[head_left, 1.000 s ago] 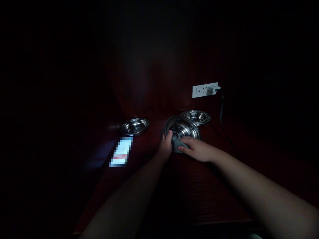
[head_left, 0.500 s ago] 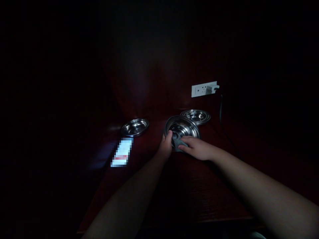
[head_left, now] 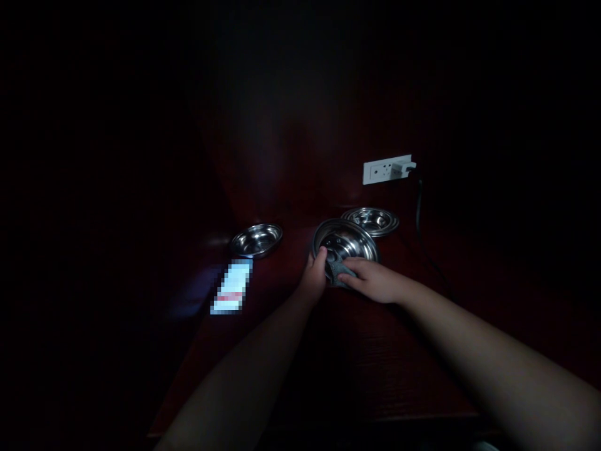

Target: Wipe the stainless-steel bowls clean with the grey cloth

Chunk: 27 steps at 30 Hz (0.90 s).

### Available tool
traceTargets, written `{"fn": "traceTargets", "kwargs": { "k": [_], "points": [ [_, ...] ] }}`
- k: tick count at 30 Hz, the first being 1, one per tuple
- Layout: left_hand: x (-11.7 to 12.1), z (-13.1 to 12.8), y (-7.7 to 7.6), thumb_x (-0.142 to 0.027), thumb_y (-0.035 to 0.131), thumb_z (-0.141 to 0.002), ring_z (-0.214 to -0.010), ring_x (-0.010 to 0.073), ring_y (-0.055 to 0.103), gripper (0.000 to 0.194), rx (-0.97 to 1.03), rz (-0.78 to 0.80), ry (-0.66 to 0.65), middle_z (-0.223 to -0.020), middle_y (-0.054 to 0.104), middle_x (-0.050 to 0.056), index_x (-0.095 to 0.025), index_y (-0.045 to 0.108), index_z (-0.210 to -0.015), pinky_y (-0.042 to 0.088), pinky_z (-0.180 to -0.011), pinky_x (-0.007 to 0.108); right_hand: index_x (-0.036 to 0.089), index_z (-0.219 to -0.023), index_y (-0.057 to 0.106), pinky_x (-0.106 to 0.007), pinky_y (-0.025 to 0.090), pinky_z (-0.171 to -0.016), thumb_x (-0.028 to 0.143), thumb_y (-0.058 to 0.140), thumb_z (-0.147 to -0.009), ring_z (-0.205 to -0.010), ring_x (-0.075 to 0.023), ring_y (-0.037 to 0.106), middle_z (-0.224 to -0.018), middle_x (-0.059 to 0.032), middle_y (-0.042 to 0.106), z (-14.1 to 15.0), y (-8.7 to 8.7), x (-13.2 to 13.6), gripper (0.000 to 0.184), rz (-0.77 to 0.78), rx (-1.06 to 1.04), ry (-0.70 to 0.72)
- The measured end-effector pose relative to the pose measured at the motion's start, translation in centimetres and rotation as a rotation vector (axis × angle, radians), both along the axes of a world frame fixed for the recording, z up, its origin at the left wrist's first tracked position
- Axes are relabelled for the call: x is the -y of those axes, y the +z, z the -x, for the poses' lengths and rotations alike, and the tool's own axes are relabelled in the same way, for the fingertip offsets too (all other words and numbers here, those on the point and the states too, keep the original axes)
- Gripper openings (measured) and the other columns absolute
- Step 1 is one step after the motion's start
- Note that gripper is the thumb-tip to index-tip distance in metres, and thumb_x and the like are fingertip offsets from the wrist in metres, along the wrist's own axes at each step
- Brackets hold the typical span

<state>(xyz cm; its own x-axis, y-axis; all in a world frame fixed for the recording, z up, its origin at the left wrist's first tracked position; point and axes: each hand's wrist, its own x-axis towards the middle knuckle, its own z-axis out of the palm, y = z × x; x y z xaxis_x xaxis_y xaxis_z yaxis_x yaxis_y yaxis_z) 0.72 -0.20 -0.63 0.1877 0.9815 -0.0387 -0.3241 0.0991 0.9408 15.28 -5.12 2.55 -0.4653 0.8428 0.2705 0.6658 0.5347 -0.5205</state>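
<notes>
A shiny steel bowl (head_left: pixel 350 235) is tilted toward me above the dark red table. My left hand (head_left: pixel 314 275) grips its near left rim, thumb on the inside and the other fingers hidden underneath. My right hand (head_left: pixel 378 280) is closed on a grey-green cloth (head_left: pixel 339 272), pressing it against the near part of the bowl. The cloth covers part of the rim, and some of it is hidden by the fingers.
More steel bowls, seemingly stacked (head_left: pixel 373 220), stand behind on the right. Another steel bowl (head_left: pixel 257 239) sits at left, with a lit, blurred-out phone-like screen (head_left: pixel 232 288) before it. A wall socket (head_left: pixel 387 169) holds a plug with a hanging black cable (head_left: pixel 418 213). The surroundings are very dark.
The whole view has shifted slightly, so everything sits a little further right. Both hands keep their hold on the bowl and cloth, with hardly any visible movement.
</notes>
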Motion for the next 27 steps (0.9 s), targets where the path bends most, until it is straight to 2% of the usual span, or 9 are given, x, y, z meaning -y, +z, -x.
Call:
{"fn": "traceTargets", "kwargs": {
  "k": [4,7,13,27],
  "points": [
    [0.28,-0.01,0.49,-0.053,0.051,-0.083,-0.101,0.0286,0.064,0.056,-0.026,0.079,-0.036,-0.126,0.06,0.012,-0.023,0.046,-0.13,0.056,-0.076,0.042,0.015,-0.087,0.062,-0.034,0.045,-0.08,0.034,0.045,-0.09,-0.083,-0.0199,0.058,-0.087,-0.0085,0.064,-0.06,-0.2,-0.2,0.025,-0.025,0.041,-0.047],
    [0.3,-0.06,0.62,-0.053,0.051,-0.083,-0.097,0.0285,0.065,0.057,-0.023,0.092,-0.041,-0.126,0.06,0.013,-0.023,0.045,-0.13,0.057,-0.068,0.04,0.016,-0.087,0.061,-0.033,0.045,-0.08,0.033,0.045,-0.09,-0.083,-0.0196,0.058,-0.088,-0.0088,0.064,-0.14,-0.23,-0.32,0.024,-0.042,0.08,-0.084],
    [0.37,-0.02,0.63,-0.053,0.052,-0.083,-0.095,0.0277,0.066,0.056,-0.034,0.093,-0.041,-0.125,0.06,0.013,-0.025,0.045,-0.13,0.057,-0.065,0.038,0.015,-0.088,0.062,-0.033,0.044,-0.08,0.032,0.048,-0.088,-0.082,-0.0204,0.058,-0.09,-0.0104,0.064,-0.22,-0.18,-0.37,0.022,-0.047,0.152,-0.183],
    [0.39,0.0,0.64,-0.054,0.052,-0.083,-0.096,0.0277,0.066,0.055,-0.034,0.09,-0.044,-0.125,0.06,0.012,-0.025,0.045,-0.129,0.058,-0.065,0.038,0.015,-0.086,0.062,-0.031,0.044,-0.079,0.032,0.048,-0.088,-0.082,-0.0188,0.058,-0.089,-0.0096,0.064,-0.35,-0.11,-0.37,0.021,-0.035,0.154,-0.154]
  ]
}}
